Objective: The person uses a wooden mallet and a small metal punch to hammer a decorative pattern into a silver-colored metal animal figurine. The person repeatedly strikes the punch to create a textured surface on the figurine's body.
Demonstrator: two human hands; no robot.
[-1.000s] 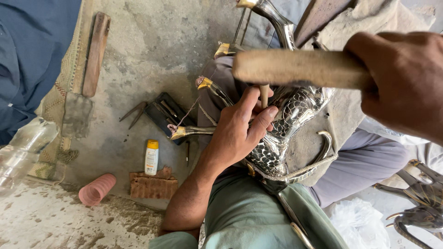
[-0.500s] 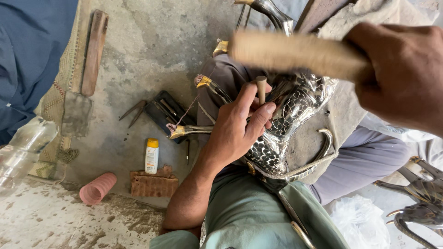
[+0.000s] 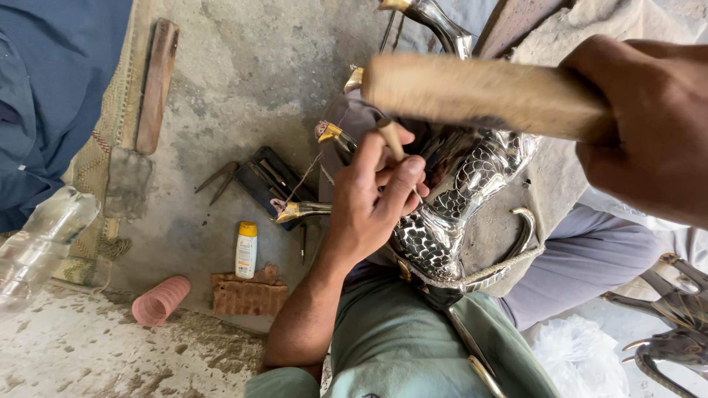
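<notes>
soft daylight, glare on metal, blurred edges

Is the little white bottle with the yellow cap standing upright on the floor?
No, the white bottle lies flat on the concrete floor, beside a brick.

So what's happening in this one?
A seated person works a shiny scale-patterned metal figure resting on their lap. The left hand pinches a thin punch against the metal, while the right hand holds a wooden mallet handle raised above it. A small white bottle and loose tools lie on the concrete floor.
</notes>
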